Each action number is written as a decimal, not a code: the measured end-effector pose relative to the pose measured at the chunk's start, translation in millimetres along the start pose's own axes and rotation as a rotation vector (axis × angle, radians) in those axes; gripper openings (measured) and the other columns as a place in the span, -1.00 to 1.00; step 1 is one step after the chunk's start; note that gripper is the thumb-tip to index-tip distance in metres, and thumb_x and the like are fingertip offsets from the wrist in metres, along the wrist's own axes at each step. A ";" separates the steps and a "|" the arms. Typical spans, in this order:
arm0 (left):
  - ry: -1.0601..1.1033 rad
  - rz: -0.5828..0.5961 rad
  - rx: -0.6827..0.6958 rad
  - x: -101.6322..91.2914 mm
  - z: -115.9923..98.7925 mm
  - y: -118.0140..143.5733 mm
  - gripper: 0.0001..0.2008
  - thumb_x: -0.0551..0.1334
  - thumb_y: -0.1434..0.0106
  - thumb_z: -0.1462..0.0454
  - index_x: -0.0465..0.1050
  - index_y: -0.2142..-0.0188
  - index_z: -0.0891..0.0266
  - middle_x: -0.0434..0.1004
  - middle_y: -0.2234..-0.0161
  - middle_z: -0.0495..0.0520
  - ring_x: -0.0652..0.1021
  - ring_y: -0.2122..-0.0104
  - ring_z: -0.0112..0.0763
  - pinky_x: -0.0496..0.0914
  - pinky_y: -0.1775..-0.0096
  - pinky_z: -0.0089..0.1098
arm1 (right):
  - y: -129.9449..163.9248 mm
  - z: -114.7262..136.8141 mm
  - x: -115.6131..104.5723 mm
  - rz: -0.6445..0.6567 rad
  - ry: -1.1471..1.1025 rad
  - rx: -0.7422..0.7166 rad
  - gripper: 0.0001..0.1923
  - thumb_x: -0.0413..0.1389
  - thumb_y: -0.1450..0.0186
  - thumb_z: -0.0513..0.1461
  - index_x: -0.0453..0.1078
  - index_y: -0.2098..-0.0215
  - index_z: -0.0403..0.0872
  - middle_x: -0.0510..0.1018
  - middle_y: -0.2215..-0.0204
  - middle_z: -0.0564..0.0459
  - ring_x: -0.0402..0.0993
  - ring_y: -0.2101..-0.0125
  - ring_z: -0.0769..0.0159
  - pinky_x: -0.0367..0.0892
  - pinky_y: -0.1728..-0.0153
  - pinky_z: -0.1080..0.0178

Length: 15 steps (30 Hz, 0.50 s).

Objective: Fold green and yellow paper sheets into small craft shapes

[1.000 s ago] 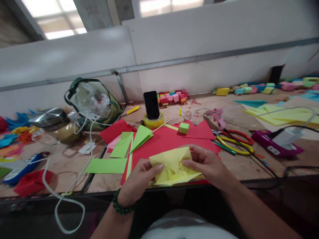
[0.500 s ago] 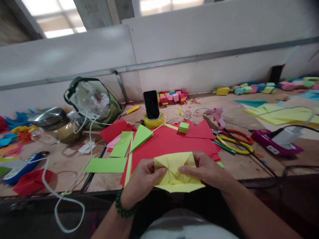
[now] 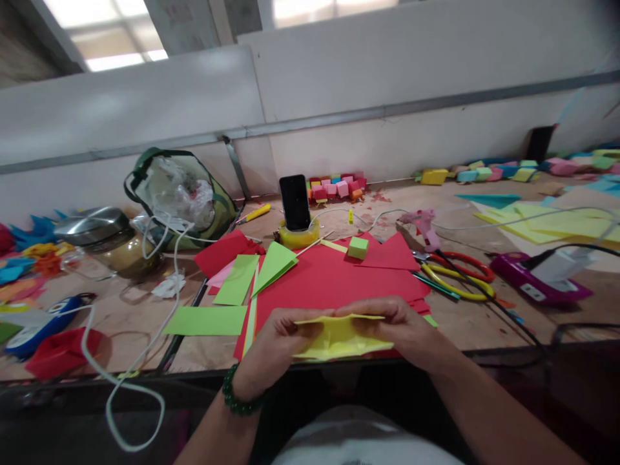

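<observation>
A wooden bench (image 3: 121, 310) is set against a white partition wall (image 3: 339, 97) and strewn with red paper (image 3: 329, 278), green sheets (image 3: 206, 321), scissors (image 3: 460, 274) and a propped phone (image 3: 294, 202). At its near edge, a folded yellow paper (image 3: 339, 337) is held in the closed grip of the left hand (image 3: 271, 352) and right hand (image 3: 407, 329). Its folds are partly hidden by fingers.

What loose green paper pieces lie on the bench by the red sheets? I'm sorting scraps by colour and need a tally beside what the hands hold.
Flat green sheets: 2
Folded green piece: 1
Green paper cube: 1
Yellow folded paper in the left hand and right hand: 1
Total: 5
</observation>
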<state>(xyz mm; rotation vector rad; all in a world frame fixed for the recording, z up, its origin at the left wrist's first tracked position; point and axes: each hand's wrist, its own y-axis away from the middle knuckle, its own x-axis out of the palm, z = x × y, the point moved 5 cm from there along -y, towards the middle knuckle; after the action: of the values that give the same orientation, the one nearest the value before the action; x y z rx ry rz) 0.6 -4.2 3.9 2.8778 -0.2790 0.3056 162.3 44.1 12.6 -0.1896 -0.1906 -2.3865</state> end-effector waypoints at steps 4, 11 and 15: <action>0.095 -0.005 -0.002 -3.0 -4.5 2.7 -0.67 0.32 0.05 0.33 0.62 0.22 0.31 0.63 0.35 0.17 0.57 0.34 -0.23 0.41 0.29 -0.37 | 1.4 2.1 -4.3 -0.015 -0.004 -0.024 -0.81 0.20 -0.11 -0.22 0.60 0.30 -0.05 0.63 0.36 -0.02 0.53 0.36 0.28 0.39 0.37 0.32; -0.045 -0.116 0.004 -13.9 -10.8 8.8 -0.63 0.24 -0.11 0.03 0.65 0.36 0.28 0.62 0.41 0.19 0.53 0.39 -0.26 0.36 0.40 -0.41 | 13.9 34.1 7.3 0.154 0.352 -0.219 -0.67 0.02 -0.20 -0.27 0.58 0.17 -0.01 0.61 0.23 -0.01 0.49 0.20 0.19 0.35 0.19 0.24; -0.175 -0.087 -0.015 -5.5 -5.5 5.0 -0.69 0.38 -0.03 0.14 0.63 0.28 0.31 0.62 0.38 0.15 0.47 0.45 -0.41 0.31 0.41 -0.46 | 8.7 25.9 2.3 0.123 0.330 -0.103 -0.62 -0.01 -0.30 -0.07 0.59 0.27 -0.08 0.62 0.29 -0.05 0.50 0.24 0.16 0.35 0.21 0.21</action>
<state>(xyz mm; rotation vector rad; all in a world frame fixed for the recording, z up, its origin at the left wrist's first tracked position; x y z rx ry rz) -6.8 -6.7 8.9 2.8954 -0.1848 0.0363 168.7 41.2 39.1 0.1422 0.0971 -2.2666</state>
